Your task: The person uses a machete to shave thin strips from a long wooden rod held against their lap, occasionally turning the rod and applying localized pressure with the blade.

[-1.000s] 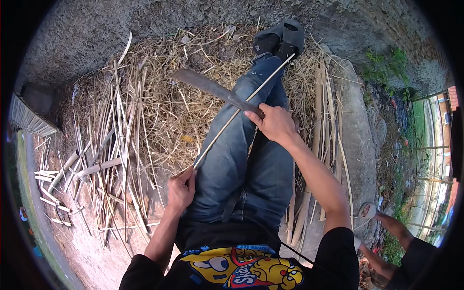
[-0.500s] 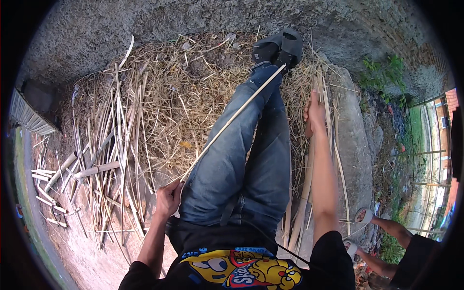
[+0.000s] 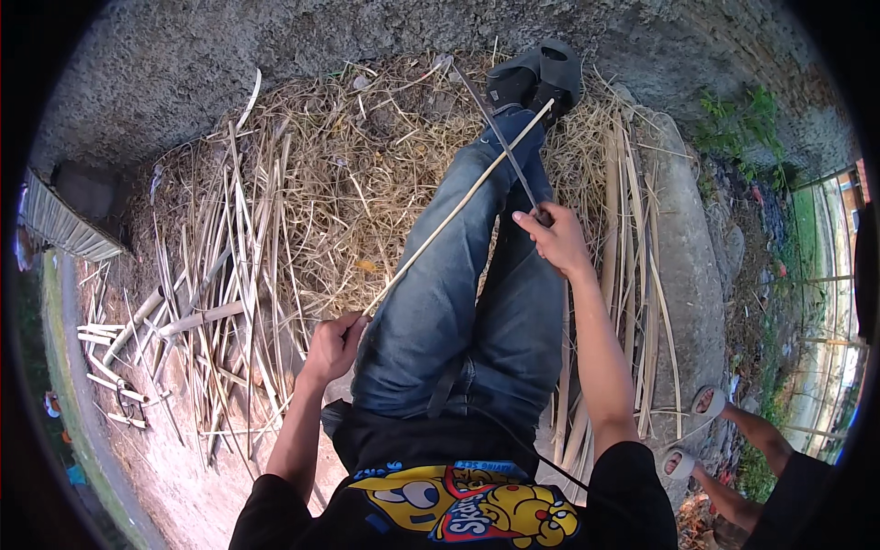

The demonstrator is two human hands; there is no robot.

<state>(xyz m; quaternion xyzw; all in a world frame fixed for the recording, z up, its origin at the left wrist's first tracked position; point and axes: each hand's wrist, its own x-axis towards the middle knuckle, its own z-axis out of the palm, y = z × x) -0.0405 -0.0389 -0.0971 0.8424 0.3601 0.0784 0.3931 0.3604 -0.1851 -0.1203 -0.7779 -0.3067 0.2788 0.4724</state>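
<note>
My left hand [image 3: 335, 346] is closed on the near end of a long, pale bamboo strip [image 3: 447, 218]. The strip slants up across my jeans [image 3: 429, 275], its far end close to my shoes [image 3: 539, 75]. Over my shins, my right hand [image 3: 555, 240] grips the dark handle of a long, thin-bladed knife [image 3: 504, 142]. Its blade points away and to the left, crossing the strip in the picture; whether the two touch I cannot tell.
Split bamboo strips [image 3: 240, 275] lie heaped on the left, and more strips [image 3: 632, 238] run along my right side. Dry shavings [image 3: 357, 202] cover the ground before a rough wall [image 3: 367, 32]. Another person's sandalled feet [image 3: 706, 403] are at the lower right.
My right hand has come back from beside the strips on the right to over my shins, and the knife blade now shows. The left hand still holds the bamboo strip.
</note>
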